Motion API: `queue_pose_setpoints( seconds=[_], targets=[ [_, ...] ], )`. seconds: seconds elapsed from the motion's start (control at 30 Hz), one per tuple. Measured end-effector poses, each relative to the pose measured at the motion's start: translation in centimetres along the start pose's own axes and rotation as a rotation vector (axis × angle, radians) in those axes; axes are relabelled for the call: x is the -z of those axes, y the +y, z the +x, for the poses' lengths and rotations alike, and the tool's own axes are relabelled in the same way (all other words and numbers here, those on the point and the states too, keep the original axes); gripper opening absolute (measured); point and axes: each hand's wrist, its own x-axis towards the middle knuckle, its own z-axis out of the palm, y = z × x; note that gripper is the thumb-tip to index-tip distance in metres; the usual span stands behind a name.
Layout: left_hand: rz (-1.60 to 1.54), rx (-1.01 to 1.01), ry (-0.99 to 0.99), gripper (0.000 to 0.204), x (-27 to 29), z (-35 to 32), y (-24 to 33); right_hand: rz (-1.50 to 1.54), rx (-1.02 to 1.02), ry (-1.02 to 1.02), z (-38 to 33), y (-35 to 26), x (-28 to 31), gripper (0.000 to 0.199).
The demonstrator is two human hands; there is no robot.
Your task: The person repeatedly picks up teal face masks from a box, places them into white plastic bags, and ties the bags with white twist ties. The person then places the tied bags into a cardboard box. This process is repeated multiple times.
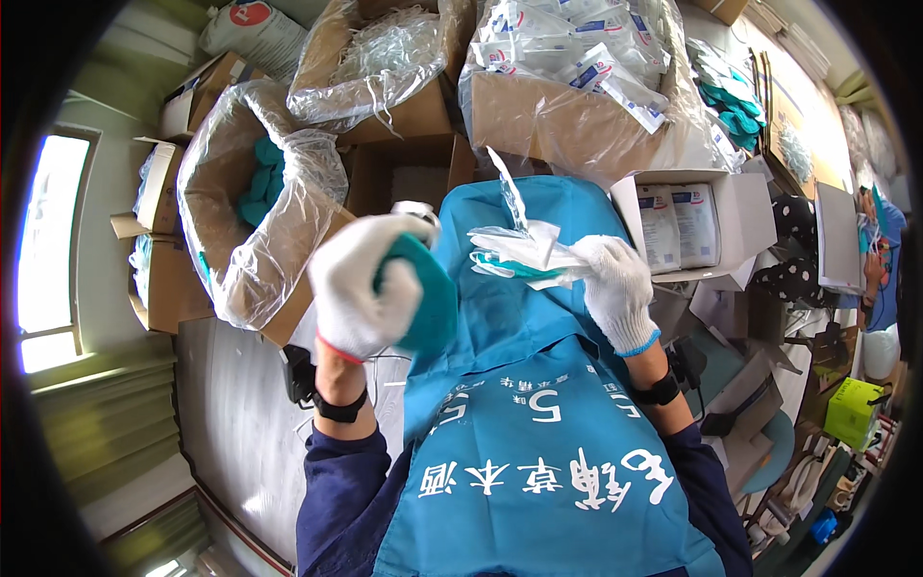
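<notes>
White knit gloves cover both my hands. My left hand (pixel 358 287) is closed around a soft teal piece (pixel 429 306), its fingers curled over the upper edge and slightly blurred. The piece's exact kind cannot be made out. In my right hand (pixel 612 285), glove cuffed in blue, is a bunch of clear plastic packaging (pixel 524 252) with white and teal parts inside, pointing left. Both hands are above my teal apron (pixel 510 365), apart from each other. Beyond the left hand, a plastic-lined carton (pixel 216 240) holds more teal pieces (pixel 261 185).
A lined carton (pixel 317 104) of clear tubing and a larger one (pixel 553 120) heaped with sealed packets stand at the back. An open brown box (pixel 370 173) sits between. At right, a white carton (pixel 760 213) holds two packets. Another person (pixel 886 264) works far right.
</notes>
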Motion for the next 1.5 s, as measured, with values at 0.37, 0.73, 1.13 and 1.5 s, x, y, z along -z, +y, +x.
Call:
queue_pose_setpoints(
  seconds=[0.37, 0.73, 1.13, 1.5],
  targets=[
    [0.004, -0.046, -0.217, 0.017, -6.5, -2.0, -1.1, -0.018, 0.046, -0.014, 1.1, -0.9, 0.6, 0.032],
    [-0.146, 0.003, -0.086, 0.014, -7.0, -1.9, -3.2, -0.024, -0.002, -0.127, 2.1, -0.6, 0.6, 0.032],
    [-0.655, 0.400, 0.418, 0.007, -0.8, -2.8, -6.2, 0.441, -0.522, 0.054, 4.9, 10.3, 1.3, 0.016],
    [-0.773, 0.633, 0.476, 0.007, -3.4, -4.3, -7.7, -0.054, -0.777, 0.026, 20.4, 27.9, -1.4, 0.026]
  ],
)
